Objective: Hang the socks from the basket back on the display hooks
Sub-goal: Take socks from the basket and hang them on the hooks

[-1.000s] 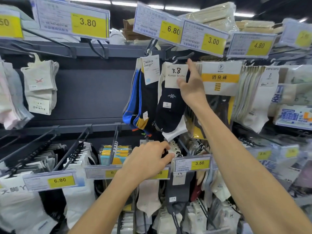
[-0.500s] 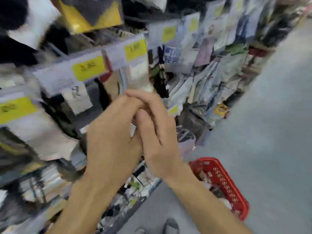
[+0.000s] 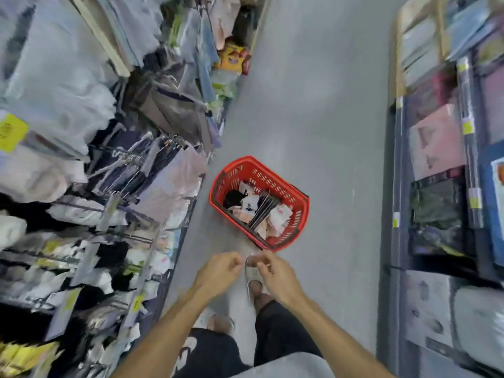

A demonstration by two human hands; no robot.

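Note:
I am looking down the aisle floor. A red basket stands on the floor ahead of me, with several packs of socks in black, white and pink lying inside. My left hand and my right hand hover close together just short of the basket's near corner. Both have loosely curled fingers and I see nothing held in either. The display hooks, hung with socks, run along the rack on my left; they are blurred.
My feet in pale slippers stand just behind the basket. A shelf of packaged goods lines the right side of the aisle. Grey floor stretches ahead between the two racks.
My view has swung from the upper hooks down to the floor. My right hand has left the black socks on the hook, and both hands have come down together near the basket.

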